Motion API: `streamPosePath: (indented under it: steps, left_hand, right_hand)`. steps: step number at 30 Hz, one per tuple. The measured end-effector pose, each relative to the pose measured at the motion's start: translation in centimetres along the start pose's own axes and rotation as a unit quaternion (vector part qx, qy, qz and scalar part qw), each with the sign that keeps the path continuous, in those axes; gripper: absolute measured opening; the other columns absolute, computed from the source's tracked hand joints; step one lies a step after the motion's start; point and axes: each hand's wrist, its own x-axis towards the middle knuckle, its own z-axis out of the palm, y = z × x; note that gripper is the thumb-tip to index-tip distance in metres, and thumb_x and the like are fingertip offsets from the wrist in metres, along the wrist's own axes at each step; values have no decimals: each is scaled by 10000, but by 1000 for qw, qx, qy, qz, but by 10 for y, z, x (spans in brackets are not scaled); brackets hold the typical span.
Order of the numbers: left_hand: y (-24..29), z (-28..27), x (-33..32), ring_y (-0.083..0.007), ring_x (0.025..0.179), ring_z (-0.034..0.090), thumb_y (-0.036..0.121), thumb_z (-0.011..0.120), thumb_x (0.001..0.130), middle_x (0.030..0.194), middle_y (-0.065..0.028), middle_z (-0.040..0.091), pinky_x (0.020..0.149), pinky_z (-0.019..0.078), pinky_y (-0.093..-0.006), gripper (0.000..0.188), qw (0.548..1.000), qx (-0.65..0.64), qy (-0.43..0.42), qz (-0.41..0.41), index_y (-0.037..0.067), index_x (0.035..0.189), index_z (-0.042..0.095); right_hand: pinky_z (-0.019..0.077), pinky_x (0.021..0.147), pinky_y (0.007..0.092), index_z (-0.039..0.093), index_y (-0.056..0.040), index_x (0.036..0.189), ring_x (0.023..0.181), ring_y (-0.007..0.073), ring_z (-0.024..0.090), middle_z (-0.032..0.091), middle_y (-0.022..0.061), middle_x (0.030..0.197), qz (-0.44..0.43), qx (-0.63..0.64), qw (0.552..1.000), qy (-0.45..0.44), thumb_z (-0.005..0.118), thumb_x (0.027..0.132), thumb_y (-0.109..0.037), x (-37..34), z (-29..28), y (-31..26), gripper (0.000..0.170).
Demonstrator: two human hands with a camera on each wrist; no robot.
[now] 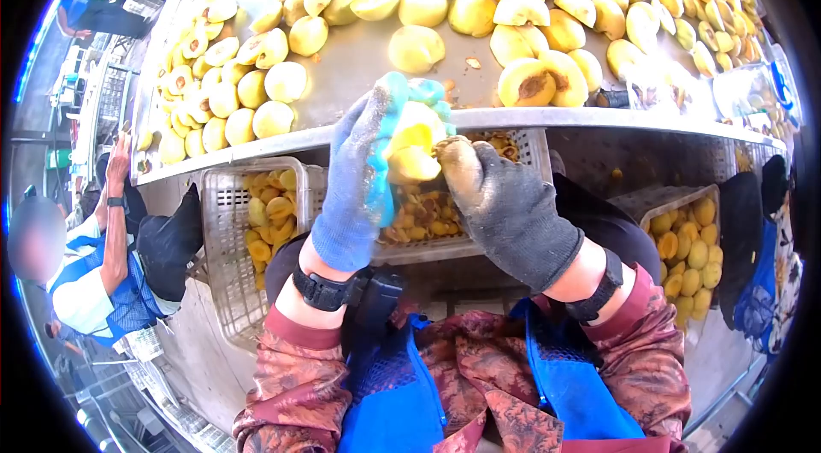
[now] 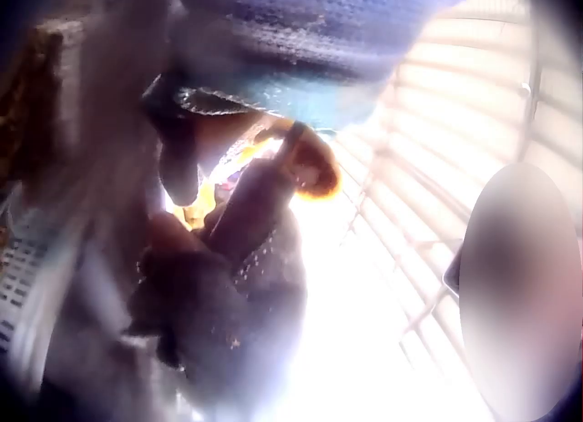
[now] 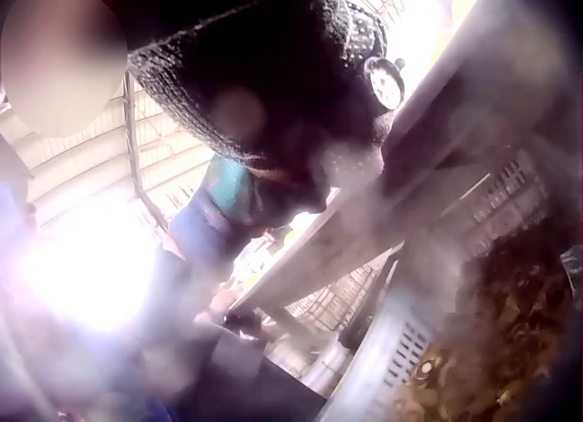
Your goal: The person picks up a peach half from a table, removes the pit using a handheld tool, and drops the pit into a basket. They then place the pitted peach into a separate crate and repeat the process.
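Observation:
My left hand [image 1: 359,167], in a blue glove with a teal coating, grips a cut yellow peach [image 1: 415,150] in front of the table edge. Dark grey cloth covers my right hand [image 1: 513,209], whose curled fingers and thumb meet the peach's right side. A small tool with a round, pale end [image 3: 384,83] sticks out of the right fist in the right wrist view; most of it is hidden in the glove. In the left wrist view the dark glove [image 2: 209,304] sits close against the fruit, which shows an orange-brown patch [image 2: 317,167].
Halved peaches [image 1: 419,4] cover much of the metal table [image 1: 359,90]. Beneath its edge stand a left crate [image 1: 227,265] of peach pieces, a middle crate [image 1: 428,252] with pits and scraps, and a right crate of peaches [image 1: 684,248]. Another person [image 1: 111,265] is at the left.

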Motion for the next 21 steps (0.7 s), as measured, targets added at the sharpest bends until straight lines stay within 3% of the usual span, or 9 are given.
streamPosePath:
  steps: [2, 5, 6, 9, 10, 13, 16, 19, 21]
  left_hand:
    - [10, -8, -2, -240, 919, 663, 395, 488, 992, 1061, -149, 646, 801, 571, -353, 463, 999, -1, 27, 33, -37, 1140, 560]
    - [36, -37, -25, -220, 930, 659, 363, 529, 979, 1083, -137, 642, 760, 580, -319, 436, 986, 93, 75, 117, -28, 1169, 557]
    - [48, -53, -37, -207, 922, 663, 346, 529, 981, 1079, -125, 648, 750, 581, -307, 421, 976, 152, 97, 123, -24, 1180, 563]
    - [79, -123, -64, -202, 828, 687, 305, 502, 996, 1018, -116, 669, 708, 596, -336, 369, 942, 265, 199, 50, -19, 1132, 614]
    - [85, -133, -70, -215, 851, 690, 330, 501, 997, 1034, -120, 671, 717, 596, -336, 396, 951, 204, 230, 35, -22, 1149, 602]
    - [87, -125, -81, -230, 869, 691, 364, 485, 1002, 1045, -129, 670, 721, 595, -343, 438, 968, 156, 187, 59, -27, 1173, 583]
    - [68, -90, -60, -259, 827, 687, 434, 452, 997, 1006, -152, 678, 674, 594, -370, 510, 979, 122, 153, 51, -28, 1177, 571]
    - [41, -52, -42, -276, 868, 677, 455, 448, 994, 1076, -183, 647, 720, 587, -373, 540, 989, 111, 76, 56, -41, 1183, 550]
    - [29, -30, -37, -273, 938, 666, 425, 442, 1004, 1112, -185, 636, 812, 567, -395, 518, 983, 166, 13, 83, -49, 1188, 541]
  right_hand:
    - [500, 498, 413, 548, -95, 1014, 608, 300, 643, 619, 124, 777, -15, 12, 999, 26, 487, 944, -204, -2, 3, 5, 143]
    - [491, 472, 418, 555, -107, 979, 642, 295, 659, 622, 105, 760, -24, -192, 971, -139, 501, 926, -186, -10, 0, 3, 109]
    - [466, 445, 391, 488, -94, 1141, 557, 246, 635, 606, 108, 739, -64, -162, 971, -166, 546, 844, -98, -22, 19, 24, 303]
    - [457, 430, 367, 501, -96, 1122, 533, 239, 626, 608, 87, 710, -82, -328, 909, -245, 526, 853, -90, -29, 7, 20, 270]
    - [460, 427, 383, 509, -96, 1129, 527, 233, 621, 604, 91, 709, -64, -272, 939, -199, 536, 857, -118, -29, 6, 23, 274]
    - [511, 578, 447, 503, -51, 1192, 713, 387, 656, 649, 177, 830, 22, 12, 969, -246, 553, 902, -152, -19, 0, 16, 311]
    - [509, 654, 462, 484, -28, 1203, 818, 442, 631, 647, 216, 908, -55, 101, 977, -180, 608, 881, -130, -17, -2, 2, 359]
    - [485, 505, 436, 489, -37, 1045, 574, 365, 615, 600, 188, 724, -90, 224, 968, -72, 603, 857, -153, -10, 6, -5, 248]
    - [488, 530, 432, 498, -26, 1041, 627, 386, 620, 606, 193, 735, -50, 229, 968, -87, 619, 848, -153, -10, 2, -8, 261]
